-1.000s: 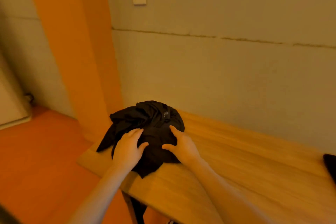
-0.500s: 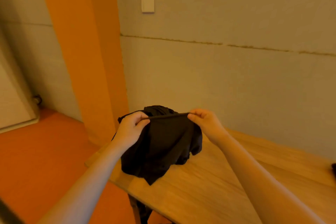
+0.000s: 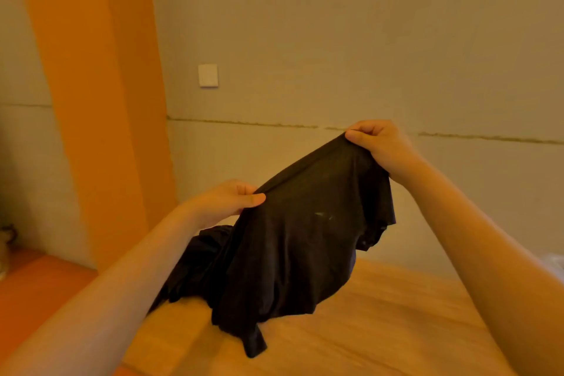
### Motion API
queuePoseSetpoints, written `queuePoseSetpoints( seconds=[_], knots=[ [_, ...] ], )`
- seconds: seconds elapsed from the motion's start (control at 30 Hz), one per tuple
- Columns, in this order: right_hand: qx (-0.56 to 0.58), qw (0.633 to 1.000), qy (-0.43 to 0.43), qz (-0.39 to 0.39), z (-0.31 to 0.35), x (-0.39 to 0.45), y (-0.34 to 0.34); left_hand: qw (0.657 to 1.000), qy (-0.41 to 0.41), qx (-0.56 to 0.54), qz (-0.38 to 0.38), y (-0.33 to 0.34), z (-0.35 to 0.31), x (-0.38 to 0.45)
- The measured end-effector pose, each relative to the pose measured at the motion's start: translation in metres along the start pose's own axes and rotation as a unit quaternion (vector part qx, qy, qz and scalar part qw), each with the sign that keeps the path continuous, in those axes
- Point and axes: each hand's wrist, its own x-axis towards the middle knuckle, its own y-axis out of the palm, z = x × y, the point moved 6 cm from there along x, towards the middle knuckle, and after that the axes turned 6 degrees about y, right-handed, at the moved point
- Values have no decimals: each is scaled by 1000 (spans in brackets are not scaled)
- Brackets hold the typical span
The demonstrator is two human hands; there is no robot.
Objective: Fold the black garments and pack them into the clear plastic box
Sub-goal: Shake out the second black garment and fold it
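Black garment (image 3: pixel 293 241) held up at frame centre, its hem trailing onto the wooden table (image 3: pixel 381 330) across the bottom of the frame. The left hand (image 3: pixel 225 201) pinches the garment's edge at centre left; the right hand (image 3: pixel 380 143), higher and at centre right, clamps the same edge. A small pale mark on the cloth is unreadable. Behind: beige wall (image 3: pixel 335 40), white switch plate (image 3: pixel 208 75), orange curtain (image 3: pixel 91 85) at upper left.

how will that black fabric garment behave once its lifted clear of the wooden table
The black fabric garment is probably floppy: it sags between the left hand and right hand. It seems light, held by pinches alone. Its hem still trails on the wooden table, so it may drag.
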Motion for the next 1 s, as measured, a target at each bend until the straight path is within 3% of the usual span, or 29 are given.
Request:
queuePoseSetpoints(
  seconds=[0.1, 0.23, 0.3, 0.47, 0.6, 0.77, 0.87, 1.0],
  knots=[
    [-25, 999, -2, -28, 2, -2, -32, 995, 31, -70, -65, 15, -8, 11],
    [-36, 997, -4, -73, 3, -5, -71, 989, 69, -64, -118, 28, -34, 30],
    [-23, 994, -1, -110, 4, -5, -93, 993, 76, -33, -89, 32, -52, 40],
    [37, 965, 23, -259, -1, -14, -168, 995, 18, 58, 85, 41, -68, 46],
    [-23, 941, 58, -332, -22, -25, -212, 995, 35, -56, 73, 41, -68, 50],
    [-123, 936, 93, -315, -51, -32, -208, 987, 47, -152, -26, 61, -98, 54],
    [-180, 939, 109, -273, -61, -31, -188, 983, 40, -175, -31, 77, -120, 55],
    [-164, 954, 150, -203, -77, -30, -164, 965, -11, -255, -67, 95, -128, 59]
  ],
)
